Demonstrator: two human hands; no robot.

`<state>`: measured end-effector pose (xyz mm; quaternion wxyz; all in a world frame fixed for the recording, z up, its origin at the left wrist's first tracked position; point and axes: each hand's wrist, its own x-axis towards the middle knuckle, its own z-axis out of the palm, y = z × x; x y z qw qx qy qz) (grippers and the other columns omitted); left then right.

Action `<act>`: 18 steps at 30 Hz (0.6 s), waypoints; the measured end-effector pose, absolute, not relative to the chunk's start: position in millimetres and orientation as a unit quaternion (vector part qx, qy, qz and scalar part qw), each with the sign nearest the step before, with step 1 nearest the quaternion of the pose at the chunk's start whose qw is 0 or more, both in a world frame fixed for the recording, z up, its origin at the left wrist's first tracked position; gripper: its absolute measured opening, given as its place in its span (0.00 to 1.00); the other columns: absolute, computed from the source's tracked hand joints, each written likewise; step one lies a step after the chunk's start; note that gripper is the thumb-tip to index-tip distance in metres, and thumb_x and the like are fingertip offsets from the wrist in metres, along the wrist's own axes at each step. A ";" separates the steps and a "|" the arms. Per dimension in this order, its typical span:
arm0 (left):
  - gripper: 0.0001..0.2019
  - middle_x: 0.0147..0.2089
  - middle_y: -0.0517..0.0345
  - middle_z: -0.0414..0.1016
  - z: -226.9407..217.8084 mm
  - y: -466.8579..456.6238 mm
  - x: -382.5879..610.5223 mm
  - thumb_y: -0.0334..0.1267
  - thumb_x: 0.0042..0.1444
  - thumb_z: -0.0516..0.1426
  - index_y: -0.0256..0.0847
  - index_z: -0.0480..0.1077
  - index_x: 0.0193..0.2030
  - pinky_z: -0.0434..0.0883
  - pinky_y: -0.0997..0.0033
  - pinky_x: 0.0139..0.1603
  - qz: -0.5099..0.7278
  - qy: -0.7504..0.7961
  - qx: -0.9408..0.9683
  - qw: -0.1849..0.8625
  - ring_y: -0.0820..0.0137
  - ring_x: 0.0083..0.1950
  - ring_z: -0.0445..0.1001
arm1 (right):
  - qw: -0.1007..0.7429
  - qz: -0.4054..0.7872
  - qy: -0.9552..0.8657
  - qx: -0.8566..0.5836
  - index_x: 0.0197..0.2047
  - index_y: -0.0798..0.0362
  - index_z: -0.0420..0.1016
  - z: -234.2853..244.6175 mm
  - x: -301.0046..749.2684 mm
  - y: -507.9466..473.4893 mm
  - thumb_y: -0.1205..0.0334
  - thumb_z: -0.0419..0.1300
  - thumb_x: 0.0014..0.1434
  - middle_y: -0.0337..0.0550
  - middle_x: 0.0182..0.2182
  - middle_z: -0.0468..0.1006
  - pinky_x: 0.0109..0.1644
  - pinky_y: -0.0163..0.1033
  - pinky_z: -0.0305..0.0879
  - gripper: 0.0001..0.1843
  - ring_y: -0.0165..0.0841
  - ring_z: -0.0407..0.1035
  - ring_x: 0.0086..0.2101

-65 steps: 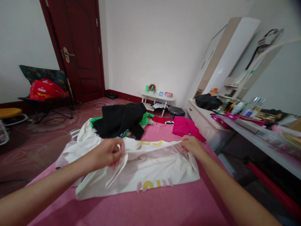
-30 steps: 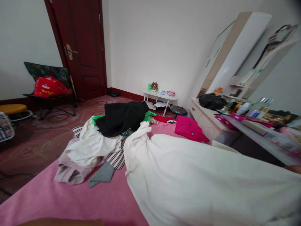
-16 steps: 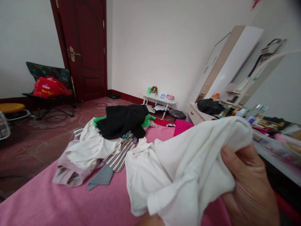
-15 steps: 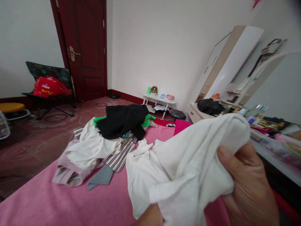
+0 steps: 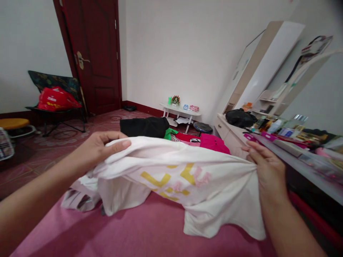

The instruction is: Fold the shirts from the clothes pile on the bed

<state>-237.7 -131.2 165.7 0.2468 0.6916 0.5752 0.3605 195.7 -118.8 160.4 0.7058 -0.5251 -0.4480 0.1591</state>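
Note:
A white T-shirt (image 5: 166, 160) with yellow and pink printing is stretched sideways above the pink bed cover (image 5: 139, 228). My left hand (image 5: 107, 146) grips its upper left edge, thumb on top. At the other end my right hand (image 5: 265, 167) pinches the cloth, which puckers toward the fingertips. Two short sleeves or flaps hang down from the shirt. Behind it lie folded black cloth (image 5: 144, 126), a bright pink garment (image 5: 214, 142) and a red garment (image 5: 184, 137). Part of a striped, pale garment (image 5: 77, 200) shows at the left; the rest of that pile is hidden.
On the right stands a dressing table (image 5: 302, 157) crowded with bottles, beside a black bag (image 5: 241, 117). A folding chair (image 5: 50, 80) holds a red bag (image 5: 57, 99) near the dark red door (image 5: 93, 53). A small white table (image 5: 179, 108) stands at the far wall.
The bunched white shirt is now spread wide between both hands, showing its print. My left hand has come up into view at the left, and my right hand has shifted its hold.

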 end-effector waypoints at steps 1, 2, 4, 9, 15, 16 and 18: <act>0.23 0.40 0.55 0.76 157.9 -124.6 -241.2 0.55 0.56 0.54 0.37 0.70 0.48 0.70 0.67 0.38 0.362 0.580 0.709 0.170 0.62 0.39 0.73 | 0.670 0.157 -0.470 -0.553 0.47 0.53 0.77 146.2 192.4 -114.5 0.54 0.65 0.51 0.48 0.41 0.79 0.32 0.35 0.67 0.21 0.30 0.71 0.31; 0.26 0.47 0.52 0.74 146.5 -119.9 -242.8 0.54 0.55 0.55 0.37 0.67 0.54 0.70 0.62 0.46 0.355 0.578 0.730 0.082 0.59 0.46 0.72 | 0.616 0.161 -0.508 -0.580 0.49 0.54 0.75 130.8 187.7 -112.1 0.51 0.62 0.52 0.51 0.45 0.78 0.38 0.38 0.69 0.23 0.34 0.72 0.37; 0.32 0.59 0.45 0.67 117.0 -117.5 -240.5 0.55 0.55 0.56 0.39 0.62 0.62 0.63 0.54 0.59 0.286 0.535 0.795 0.010 0.54 0.58 0.66 | 0.465 0.188 -0.608 -0.616 0.56 0.54 0.70 98.4 174.7 -114.0 0.46 0.59 0.53 0.55 0.55 0.71 0.49 0.45 0.67 0.31 0.42 0.69 0.49; 0.43 0.68 0.44 0.56 52.5 -142.4 -210.8 0.55 0.44 0.64 0.52 0.55 0.67 0.57 0.41 0.62 0.084 0.484 0.870 0.037 0.45 0.65 0.57 | 0.095 0.229 -0.761 -0.600 0.70 0.49 0.49 39.9 135.2 -143.5 0.51 0.68 0.41 0.53 0.68 0.49 0.65 0.52 0.49 0.56 0.49 0.46 0.65; 0.34 0.48 0.45 0.74 44.1 -168.3 -187.0 0.32 0.48 0.56 0.43 0.59 0.65 0.72 0.58 0.47 0.016 0.526 0.846 0.087 0.55 0.47 0.74 | 0.104 0.207 -0.778 -0.584 0.68 0.49 0.53 33.2 114.4 -161.6 0.68 0.57 0.46 0.51 0.61 0.64 0.60 0.43 0.58 0.44 0.41 0.62 0.58; 0.33 0.46 0.47 0.75 50.9 -173.0 -189.4 0.32 0.47 0.57 0.43 0.62 0.63 0.72 0.59 0.46 0.017 0.521 0.846 0.113 0.56 0.45 0.75 | 0.107 0.209 -0.781 -0.579 0.66 0.49 0.59 37.1 115.6 -163.2 0.70 0.56 0.45 0.50 0.58 0.68 0.58 0.43 0.60 0.42 0.41 0.65 0.55; 0.28 0.46 0.50 0.76 71.8 -183.8 -199.9 0.34 0.46 0.58 0.44 0.68 0.58 0.72 0.63 0.47 0.038 0.495 0.847 0.191 0.58 0.45 0.75 | 0.087 0.233 -0.799 -0.548 0.56 0.48 0.71 52.3 119.3 -165.3 0.73 0.55 0.43 0.46 0.50 0.76 0.53 0.40 0.63 0.34 0.41 0.70 0.50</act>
